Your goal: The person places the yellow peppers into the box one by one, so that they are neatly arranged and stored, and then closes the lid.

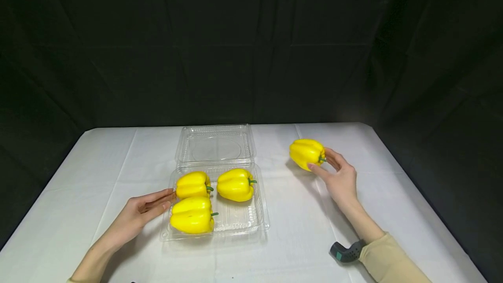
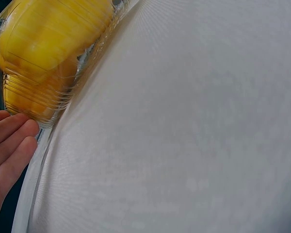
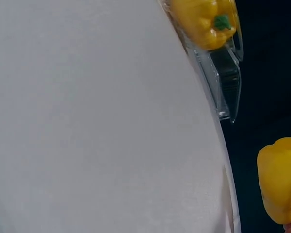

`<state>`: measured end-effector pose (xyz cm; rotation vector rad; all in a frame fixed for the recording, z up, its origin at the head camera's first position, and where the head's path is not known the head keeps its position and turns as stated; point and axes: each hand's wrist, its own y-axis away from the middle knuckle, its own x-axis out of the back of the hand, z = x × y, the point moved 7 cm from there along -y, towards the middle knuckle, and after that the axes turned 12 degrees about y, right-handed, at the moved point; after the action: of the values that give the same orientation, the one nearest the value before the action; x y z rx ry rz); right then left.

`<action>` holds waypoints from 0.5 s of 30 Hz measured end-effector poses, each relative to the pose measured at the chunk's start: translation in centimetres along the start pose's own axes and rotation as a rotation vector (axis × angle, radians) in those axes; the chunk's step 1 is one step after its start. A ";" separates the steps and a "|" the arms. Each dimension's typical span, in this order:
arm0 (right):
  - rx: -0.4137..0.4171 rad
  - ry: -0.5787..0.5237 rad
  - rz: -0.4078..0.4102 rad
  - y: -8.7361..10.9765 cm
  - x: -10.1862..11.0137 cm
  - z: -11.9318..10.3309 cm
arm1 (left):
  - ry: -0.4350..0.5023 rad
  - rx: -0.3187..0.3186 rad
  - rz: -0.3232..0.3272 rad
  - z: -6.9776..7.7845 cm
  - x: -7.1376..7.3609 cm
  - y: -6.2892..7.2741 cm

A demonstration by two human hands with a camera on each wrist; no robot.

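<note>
My right hand holds a yellow bell pepper above the right part of the table, thumb on the near side and fingers behind. Its green stem points right; the same held pepper appears at the right edge of the right wrist view. Three more yellow peppers lie in a clear plastic clamshell container: one at back left, one at front left, one at back right. My left hand touches the container's left side with nearly straight fingers.
The container's clear lid lies folded back behind the base. A dark grey curved device sits by the right sleeve. White cloth covers the table, and a black curtain hangs behind and beside it.
</note>
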<state>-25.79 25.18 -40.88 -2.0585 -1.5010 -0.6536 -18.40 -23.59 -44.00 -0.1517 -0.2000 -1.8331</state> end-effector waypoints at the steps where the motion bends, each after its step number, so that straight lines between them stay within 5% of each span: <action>1: 0.004 -0.002 -0.002 0.1 0.0 -0.1 | 0.002 -0.001 -0.001 0.0 0.0 0.0; 15: 0.058 0.002 -0.014 0.6 -0.4 -0.7 | 0.006 -0.008 -0.006 0.0 0.0 -0.1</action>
<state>-25.42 24.34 -40.68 -2.0056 -1.5171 -0.6103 -18.46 -23.58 -44.04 -0.1513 -0.1884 -1.8400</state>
